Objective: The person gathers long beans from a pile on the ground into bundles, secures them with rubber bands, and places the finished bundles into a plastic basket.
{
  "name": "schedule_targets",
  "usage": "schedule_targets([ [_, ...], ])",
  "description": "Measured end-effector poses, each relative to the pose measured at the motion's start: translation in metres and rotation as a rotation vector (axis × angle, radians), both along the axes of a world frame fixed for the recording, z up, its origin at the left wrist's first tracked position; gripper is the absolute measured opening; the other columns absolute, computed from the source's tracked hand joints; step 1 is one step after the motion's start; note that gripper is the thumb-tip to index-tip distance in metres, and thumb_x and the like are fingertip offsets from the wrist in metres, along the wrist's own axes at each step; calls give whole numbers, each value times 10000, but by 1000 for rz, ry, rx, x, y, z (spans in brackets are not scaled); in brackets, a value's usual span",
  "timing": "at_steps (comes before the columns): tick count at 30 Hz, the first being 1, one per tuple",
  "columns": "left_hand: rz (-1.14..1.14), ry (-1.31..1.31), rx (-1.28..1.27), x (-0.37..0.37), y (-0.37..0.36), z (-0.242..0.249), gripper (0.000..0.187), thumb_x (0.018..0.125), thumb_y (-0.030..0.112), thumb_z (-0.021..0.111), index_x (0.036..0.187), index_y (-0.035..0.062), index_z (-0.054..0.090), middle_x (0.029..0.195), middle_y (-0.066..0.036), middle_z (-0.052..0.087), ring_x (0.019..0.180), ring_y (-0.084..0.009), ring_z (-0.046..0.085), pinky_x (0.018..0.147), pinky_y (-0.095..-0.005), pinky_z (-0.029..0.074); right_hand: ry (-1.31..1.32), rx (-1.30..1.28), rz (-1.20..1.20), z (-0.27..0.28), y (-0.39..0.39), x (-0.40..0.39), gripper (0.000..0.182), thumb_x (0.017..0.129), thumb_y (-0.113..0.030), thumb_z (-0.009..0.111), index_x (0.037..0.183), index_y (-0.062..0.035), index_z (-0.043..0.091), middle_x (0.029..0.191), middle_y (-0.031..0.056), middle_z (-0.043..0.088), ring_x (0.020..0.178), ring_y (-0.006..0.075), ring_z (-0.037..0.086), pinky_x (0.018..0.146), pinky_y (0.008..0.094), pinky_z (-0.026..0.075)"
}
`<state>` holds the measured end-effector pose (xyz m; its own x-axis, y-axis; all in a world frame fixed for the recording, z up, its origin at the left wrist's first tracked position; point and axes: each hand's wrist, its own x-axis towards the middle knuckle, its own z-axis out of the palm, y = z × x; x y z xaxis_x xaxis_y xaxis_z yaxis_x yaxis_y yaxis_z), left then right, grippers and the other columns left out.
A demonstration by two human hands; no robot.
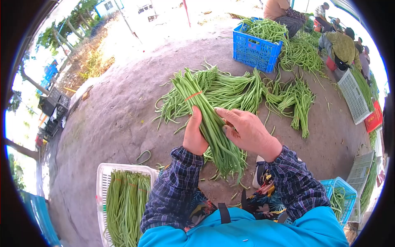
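Nearest the camera is a smooth blue jacket [247, 230], and from it come two sleeves of dark plaid cloth. To the left on the ground stands a white tray [103, 181] of slotted plastic, filled with straight tied bunches of long beans lying lengthwise. To the right, a small blue basket [343, 187] of the same lattice plastic holds a few more beans.

Between the sleeves, the bundle [212, 123] of long green beans is held slanted over the ground, its tips fanning up and left, its cut ends hanging loose and uneven just above the lap. The pods are thin, round and cord-like, packed tight. An orange band [193, 96] circles the bundle near the upper end. The left hand [194, 133] is closed round the bundle from the left side, thumb lying up along the pods. The right hand [247, 129] rests against the right side of the bundle, fingers curved and partly spread, fingertips touching the pods; it cups rather than grips.

Beyond the hands, the ground [119, 115] is rough, bare grey concrete. A loose heap [238, 88] of beans lies spread on it, some tangled and curling, some gathered into rough sheaves. Farther back stands a blue crate [255, 49] of gridded plastic, piled with beans. At the upper right, other people [341, 47] sit close together beside more beans and a white tray tilted on edge.
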<state>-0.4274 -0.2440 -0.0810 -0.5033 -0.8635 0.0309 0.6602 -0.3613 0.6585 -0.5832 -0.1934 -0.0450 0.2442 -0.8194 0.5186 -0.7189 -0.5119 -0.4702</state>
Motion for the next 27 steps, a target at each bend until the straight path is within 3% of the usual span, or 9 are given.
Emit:
schedule_targets([
  [4, 28, -133, -85, -2, -4, -7, 439, 936, 446, 379, 1061, 41, 493, 917, -68, 583, 825, -153, 581, 705, -297, 486, -72, 109, -41, 20, 5, 4, 396, 726, -216, 689, 1042, -69, 502, 904, 116, 553, 758, 292, 584, 646, 375, 462],
  [6, 48, -296, -252, -7, 4, 5, 407, 956, 386, 371, 1121, 25, 463, 952, -63, 571, 844, -140, 569, 711, -274, 474, -130, 124, -45, 11, 1, 11, 387, 729, -194, 682, 1043, -69, 493, 893, 117, 554, 751, 285, 583, 640, 377, 460],
  [11, 62, -194, -271, -7, -2, -9, 452, 958, 403, 349, 1175, 17, 437, 1045, -72, 548, 890, -129, 550, 739, -264, 466, -271, 165, -36, 9, -4, 13, 341, 736, -97, 637, 1041, -65, 486, 767, 118, 565, 687, 280, 594, 599, 370, 467],
  [19, 8, -108, -69, -3, 3, -1, 579, 910, 546, 331, 1102, 24, 493, 930, -79, 602, 834, -152, 595, 731, -290, 485, -102, 125, 14, 8, -1, 11, 430, 696, -63, 553, 1126, -74, 537, 830, 131, 604, 669, 275, 601, 591, 349, 491],
  [24, -30, -106, -73, -5, 5, 1, 553, 919, 526, 327, 1097, 27, 485, 959, -82, 594, 840, -155, 594, 711, -290, 493, -84, 163, 14, 8, 4, 3, 474, 679, -51, 531, 1151, -83, 543, 851, 125, 609, 648, 269, 600, 575, 353, 497],
  [27, -70, -147, -83, -3, 4, 3, 486, 932, 463, 363, 1111, 24, 468, 974, -76, 583, 852, -138, 581, 714, -274, 488, -71, 259, 24, 4, 2, -7, 511, 706, -105, 613, 1199, -49, 489, 896, 121, 603, 722, 242, 612, 638, 328, 504],
])
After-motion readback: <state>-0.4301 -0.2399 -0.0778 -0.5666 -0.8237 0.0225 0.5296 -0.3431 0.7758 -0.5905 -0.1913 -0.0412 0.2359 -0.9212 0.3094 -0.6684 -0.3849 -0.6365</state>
